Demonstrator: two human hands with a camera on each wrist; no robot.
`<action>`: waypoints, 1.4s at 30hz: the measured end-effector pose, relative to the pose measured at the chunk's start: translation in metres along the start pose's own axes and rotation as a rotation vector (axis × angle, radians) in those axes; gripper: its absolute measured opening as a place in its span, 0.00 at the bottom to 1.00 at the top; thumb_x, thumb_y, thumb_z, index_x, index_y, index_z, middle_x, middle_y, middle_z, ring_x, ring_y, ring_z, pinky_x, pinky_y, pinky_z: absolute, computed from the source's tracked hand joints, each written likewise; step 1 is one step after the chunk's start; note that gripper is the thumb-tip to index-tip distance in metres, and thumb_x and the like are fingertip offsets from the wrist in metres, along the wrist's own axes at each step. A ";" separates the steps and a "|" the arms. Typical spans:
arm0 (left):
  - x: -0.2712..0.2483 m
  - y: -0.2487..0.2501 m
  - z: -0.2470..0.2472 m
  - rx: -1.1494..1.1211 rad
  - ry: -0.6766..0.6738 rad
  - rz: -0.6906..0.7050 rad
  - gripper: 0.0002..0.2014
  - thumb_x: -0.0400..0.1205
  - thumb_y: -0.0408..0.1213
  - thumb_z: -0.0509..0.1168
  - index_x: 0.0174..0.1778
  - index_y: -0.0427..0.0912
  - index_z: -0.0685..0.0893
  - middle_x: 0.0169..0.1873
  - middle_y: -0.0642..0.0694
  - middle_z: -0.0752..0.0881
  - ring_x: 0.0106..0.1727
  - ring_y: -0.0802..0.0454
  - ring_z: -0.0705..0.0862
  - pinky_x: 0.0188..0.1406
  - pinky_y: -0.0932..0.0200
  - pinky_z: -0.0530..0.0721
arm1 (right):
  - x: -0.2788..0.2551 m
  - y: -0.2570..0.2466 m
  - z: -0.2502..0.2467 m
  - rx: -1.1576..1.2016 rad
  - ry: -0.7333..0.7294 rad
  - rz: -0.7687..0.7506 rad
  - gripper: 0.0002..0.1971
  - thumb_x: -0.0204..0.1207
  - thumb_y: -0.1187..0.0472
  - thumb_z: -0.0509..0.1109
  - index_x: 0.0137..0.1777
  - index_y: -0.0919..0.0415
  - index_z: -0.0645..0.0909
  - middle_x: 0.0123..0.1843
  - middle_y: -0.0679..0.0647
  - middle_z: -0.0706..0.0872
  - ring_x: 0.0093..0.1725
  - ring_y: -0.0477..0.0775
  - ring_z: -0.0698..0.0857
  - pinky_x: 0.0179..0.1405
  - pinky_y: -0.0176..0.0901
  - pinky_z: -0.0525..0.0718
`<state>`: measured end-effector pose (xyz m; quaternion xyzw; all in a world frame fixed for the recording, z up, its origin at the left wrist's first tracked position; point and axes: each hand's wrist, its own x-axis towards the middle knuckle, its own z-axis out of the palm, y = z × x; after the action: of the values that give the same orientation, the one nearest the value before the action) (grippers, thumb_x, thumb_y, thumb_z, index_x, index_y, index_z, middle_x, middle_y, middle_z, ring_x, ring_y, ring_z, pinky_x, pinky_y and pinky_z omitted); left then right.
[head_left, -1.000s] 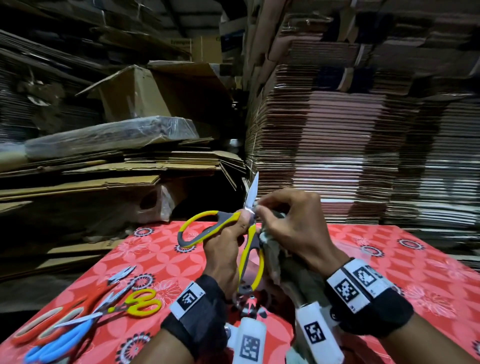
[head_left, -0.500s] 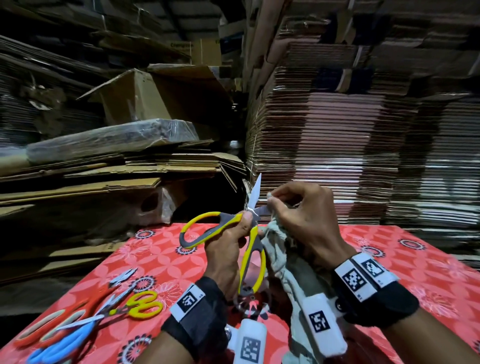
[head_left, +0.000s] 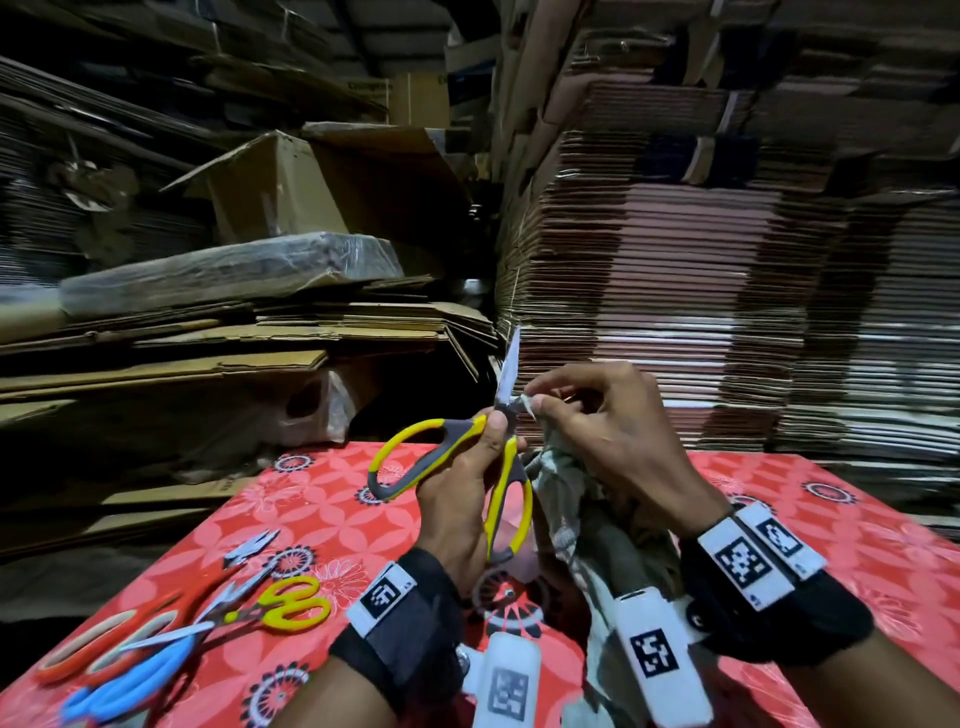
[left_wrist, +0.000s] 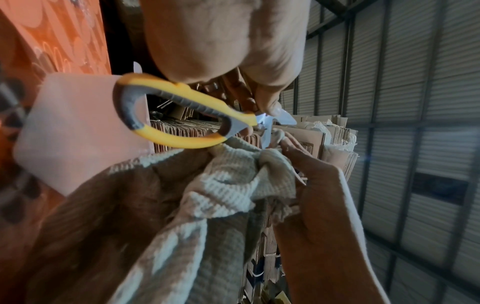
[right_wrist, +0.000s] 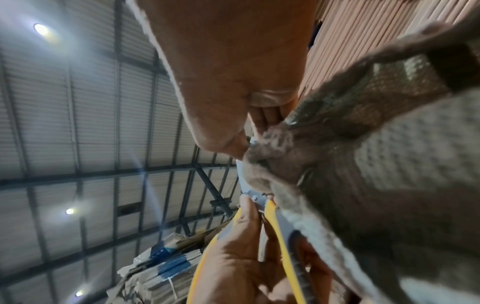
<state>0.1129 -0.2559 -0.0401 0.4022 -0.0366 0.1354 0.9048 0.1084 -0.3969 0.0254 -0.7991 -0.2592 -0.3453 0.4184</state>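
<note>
My left hand (head_left: 467, 483) grips yellow-and-grey scissors (head_left: 415, 457) by the handles near the pivot, blade pointing up, above the red table. In the left wrist view one handle loop of the scissors (left_wrist: 166, 115) shows under my palm. My right hand (head_left: 587, 415) pinches a corner of a pale grey knitted cloth (head_left: 587, 519) against the blade base. The cloth (left_wrist: 221, 195) hangs down between my wrists. In the right wrist view the cloth (right_wrist: 376, 174) fills the right side, my fingertips (right_wrist: 233, 146) pressing it onto the steel.
A red patterned tablecloth (head_left: 322, 509) covers the table. At its left lie small yellow-handled scissors (head_left: 280, 608), blue-handled scissors (head_left: 135, 680), orange-handled scissors (head_left: 98, 649) and small snips (head_left: 249, 548). Stacks of flattened cardboard (head_left: 701, 312) rise behind and to the left.
Both hands with scissors and cloth have risen slightly. My right fingers shifted along the cloth near the blade base, pulling it tighter.
</note>
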 end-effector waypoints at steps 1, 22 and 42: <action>0.001 -0.002 0.000 -0.003 -0.014 -0.004 0.32 0.61 0.50 0.88 0.57 0.37 0.94 0.56 0.32 0.93 0.59 0.36 0.93 0.69 0.33 0.87 | -0.002 -0.001 0.003 -0.009 0.004 0.002 0.06 0.76 0.65 0.80 0.46 0.53 0.96 0.38 0.40 0.93 0.40 0.34 0.90 0.39 0.26 0.83; 0.000 -0.003 -0.005 0.093 0.010 -0.005 0.08 0.76 0.39 0.80 0.43 0.37 0.95 0.42 0.34 0.94 0.45 0.38 0.94 0.61 0.38 0.90 | -0.009 0.002 0.009 -0.163 0.079 -0.047 0.04 0.72 0.62 0.81 0.42 0.52 0.96 0.37 0.40 0.94 0.37 0.34 0.90 0.39 0.31 0.87; -0.007 -0.002 -0.002 0.057 0.025 -0.017 0.08 0.79 0.33 0.78 0.48 0.31 0.93 0.44 0.34 0.94 0.45 0.40 0.94 0.47 0.50 0.91 | -0.012 0.006 0.015 -0.158 0.139 -0.096 0.02 0.70 0.63 0.82 0.40 0.55 0.95 0.35 0.43 0.93 0.35 0.37 0.90 0.38 0.41 0.89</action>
<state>0.1068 -0.2570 -0.0442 0.4266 -0.0179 0.1337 0.8943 0.1102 -0.3886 0.0072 -0.7903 -0.2394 -0.4391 0.3539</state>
